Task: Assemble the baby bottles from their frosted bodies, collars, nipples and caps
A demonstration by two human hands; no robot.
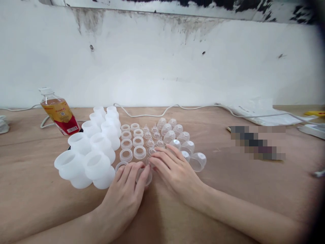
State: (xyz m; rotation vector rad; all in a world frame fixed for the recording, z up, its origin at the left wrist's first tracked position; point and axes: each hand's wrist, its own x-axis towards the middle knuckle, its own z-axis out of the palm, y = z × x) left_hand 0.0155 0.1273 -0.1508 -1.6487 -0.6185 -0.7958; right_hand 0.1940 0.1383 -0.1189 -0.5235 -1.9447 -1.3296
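My left hand (127, 189) is low at the front, its fingers and thumb closed on a translucent bottle collar ring (147, 179). Partly under its fingertips is another collar ring (121, 166). My right hand (177, 173) reaches in from the right, fingers together, their tips at a clear bottle nipple (148, 162) that they mostly hide. Behind the hands, two columns of collar rings (139, 152) lie beside two columns of clear nipples (159, 143). Clear domed caps (198, 162) stand in two columns to the right, some partly behind my right hand.
White bottle bodies (98, 164) stand in two columns on the left. A drink bottle (59, 113) leans behind them. A white cable (152, 116) runs along the wall. At the right lie a pixelated flat object (254, 142) and a white plastic bag (264, 113) on the wooden table (218, 169).
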